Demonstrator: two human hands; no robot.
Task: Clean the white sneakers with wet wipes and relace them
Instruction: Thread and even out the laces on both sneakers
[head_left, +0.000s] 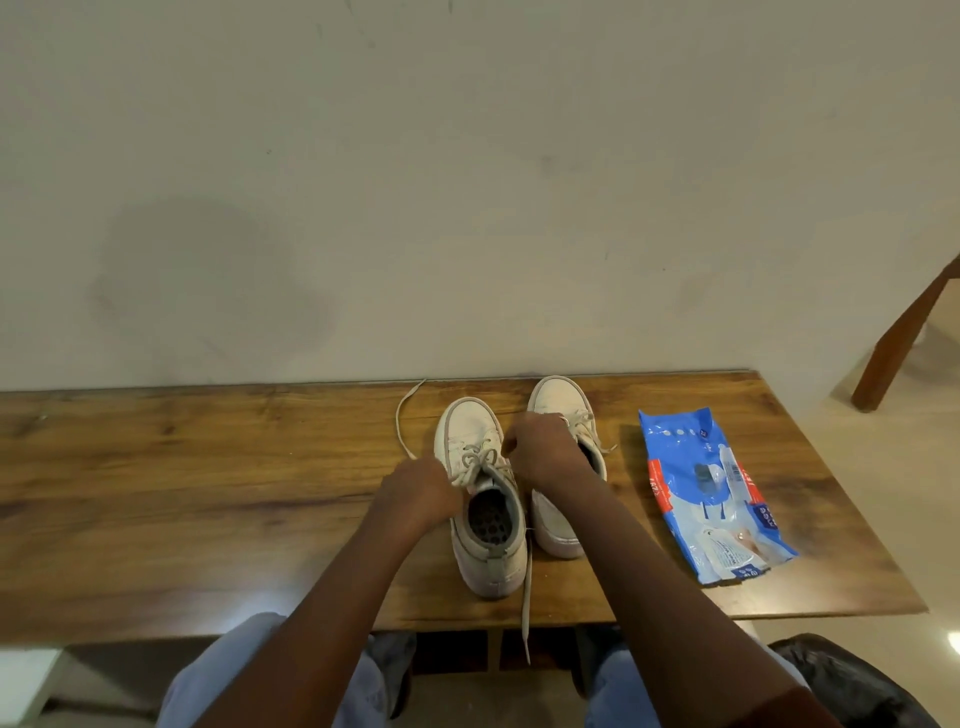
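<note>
Two white sneakers stand side by side on the wooden table, toes toward the wall. At the laces of the left sneaker (480, 499), my left hand (415, 491) sits against its left side with fingers curled at the lace. My right hand (543, 449) pinches the lace from the right, partly covering the right sneaker (558, 400). One loose lace end (402, 415) loops out toward the wall on the left. Another lace end (527, 597) hangs over the table's front edge. The blue and white wet wipes pack (706, 493) lies flat to the right of the shoes.
The wooden table (208, 493) stands against a plain wall. A wooden chair leg (904, 338) is at the far right on the floor. My knees in blue jeans (234, 670) are under the front edge, and a dark bag (857, 680) lies bottom right.
</note>
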